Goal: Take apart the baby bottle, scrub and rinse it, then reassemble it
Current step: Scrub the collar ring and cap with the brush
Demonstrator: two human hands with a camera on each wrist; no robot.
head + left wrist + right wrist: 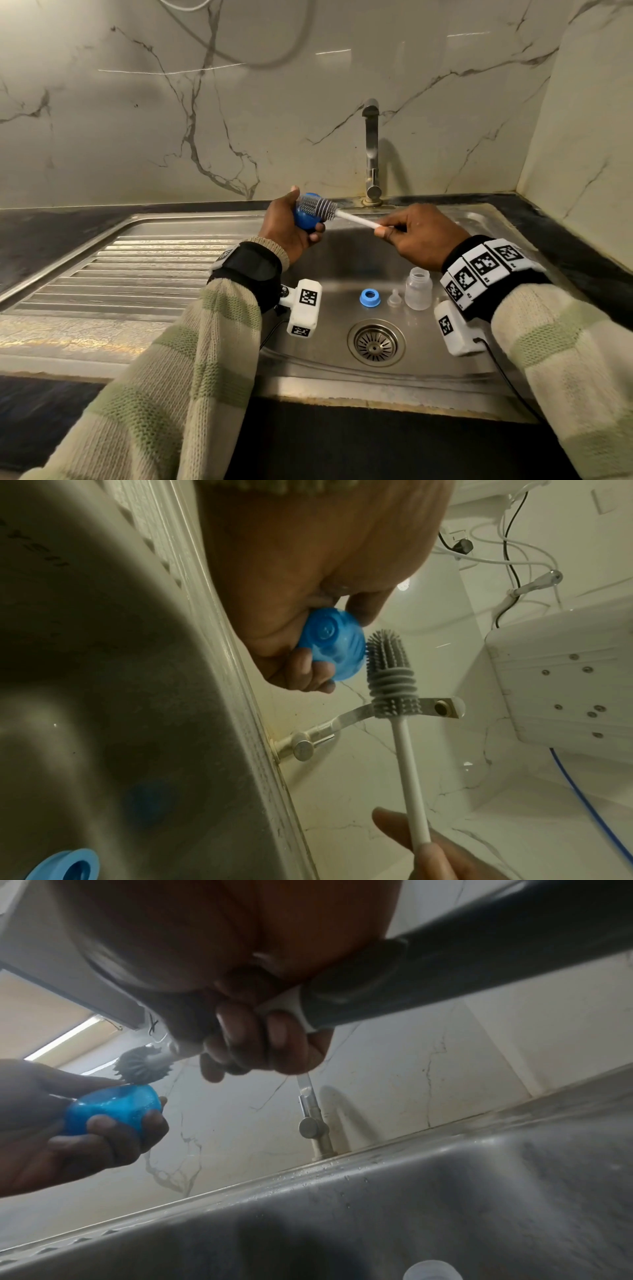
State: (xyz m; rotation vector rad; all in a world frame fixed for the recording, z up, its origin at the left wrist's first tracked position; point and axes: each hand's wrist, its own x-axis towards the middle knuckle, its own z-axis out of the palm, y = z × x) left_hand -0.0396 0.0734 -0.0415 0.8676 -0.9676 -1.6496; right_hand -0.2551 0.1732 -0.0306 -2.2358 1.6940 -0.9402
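Over the steel sink [479,363], left hand [287,228] grips the blue bottle cap [306,219], fingers [308,669] curled round its dome from below, thumb up behind it. Cap's open side faces up and toward the brush. Right hand [416,236] holds the bottle brush [342,214] by its white handle, fingers [246,1042] wrapped and pressed together round the stick, thumb and forefinger pinching near the front. Grey silicone bristle head lies against the cap's rim; in the left wrist view it sits beside the cap, touching its edge, not plainly inside.

In the sink basin, standing on the floor behind the drain strainer [376,342]: blue screw ring [370,297] lying flat with its hole up, clear nipple [394,297] upright just right of it, clear bottle body [418,288] upright just right of the nipple, mouth open; cannot tell if it holds water. The three sit in a row, near each other, apart from the drain. Droplets on the basin wall in the right wrist view.

Tap [372,150] stands at the back rim of the sink, no water running. Ribbed drainboard [130,274] to the left of the basin. Dark bench [51,233] around the sink, marble wall [171,120] behind. Striped knit sleeves, wrist cameras with marker tags on both arms.
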